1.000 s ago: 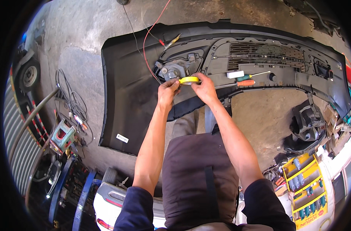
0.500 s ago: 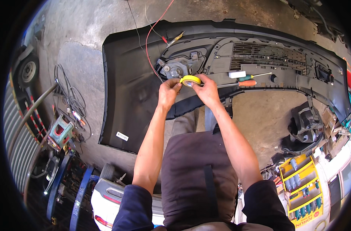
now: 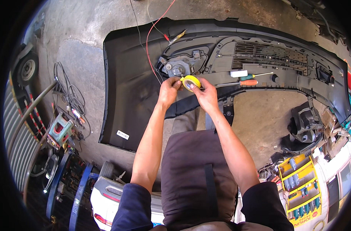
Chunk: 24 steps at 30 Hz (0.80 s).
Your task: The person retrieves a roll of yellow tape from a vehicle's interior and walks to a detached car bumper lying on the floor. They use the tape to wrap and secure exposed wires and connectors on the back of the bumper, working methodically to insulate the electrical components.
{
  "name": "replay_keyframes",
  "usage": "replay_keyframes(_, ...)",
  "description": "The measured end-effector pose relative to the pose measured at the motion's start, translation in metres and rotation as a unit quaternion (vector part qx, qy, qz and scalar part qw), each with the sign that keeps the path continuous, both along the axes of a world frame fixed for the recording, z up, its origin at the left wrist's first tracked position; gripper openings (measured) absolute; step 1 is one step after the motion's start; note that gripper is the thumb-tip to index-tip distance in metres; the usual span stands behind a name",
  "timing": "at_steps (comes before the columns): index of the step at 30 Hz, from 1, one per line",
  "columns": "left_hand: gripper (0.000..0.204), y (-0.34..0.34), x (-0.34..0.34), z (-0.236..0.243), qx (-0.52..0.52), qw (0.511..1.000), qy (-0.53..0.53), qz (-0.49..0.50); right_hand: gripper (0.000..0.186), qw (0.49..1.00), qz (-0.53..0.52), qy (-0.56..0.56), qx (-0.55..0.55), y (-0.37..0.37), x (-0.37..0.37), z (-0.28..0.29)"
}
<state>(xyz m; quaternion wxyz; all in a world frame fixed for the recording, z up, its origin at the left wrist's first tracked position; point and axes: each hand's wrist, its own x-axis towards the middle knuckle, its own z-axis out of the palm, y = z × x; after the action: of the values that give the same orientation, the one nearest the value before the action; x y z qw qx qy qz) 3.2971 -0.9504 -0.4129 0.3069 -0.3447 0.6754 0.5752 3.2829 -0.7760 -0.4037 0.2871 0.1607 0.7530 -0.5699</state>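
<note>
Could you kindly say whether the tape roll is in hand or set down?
The tape roll is in hand: the right hand holds its right side, with the left hand at its left edge.

Head cam: single fisheye, above and behind left hand [image 3: 169, 92] and right hand [image 3: 207, 94], pitched steeply down. Near enough to frame both forearms [image 3: 147, 148]; bumper cover [image 3: 223, 76] spans beyond hands.

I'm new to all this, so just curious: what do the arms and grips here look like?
They belong to a person. The left grip and right grip are bare hands, without gloves. Short, loose, dark navy sleeves leave the forearms uncovered. I see no cables, watch or wristband on them, and no markings on the sleeves.
</note>
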Motion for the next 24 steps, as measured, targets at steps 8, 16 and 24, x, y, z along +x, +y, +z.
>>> replay_keyframes(8, 0.027, -0.006, 0.001, 0.000, 0.036, 0.999, 0.008, 0.001, 0.034, 0.997, 0.051, 0.009, 0.061, 0.003, 0.003, -0.001)
replay_keyframes(16, 0.026, 0.004, -0.003, 0.005, -0.070, 0.994, 0.052, -0.059, 0.035, 0.997, 0.043, -0.046, 0.049, -0.008, 0.021, -0.019)
replay_keyframes(24, 0.020, 0.010, -0.005, 0.012, -0.124, 0.991, 0.043, -0.008, 0.034, 0.992, -0.057, -0.042, -0.102, -0.028, 0.023, -0.026)
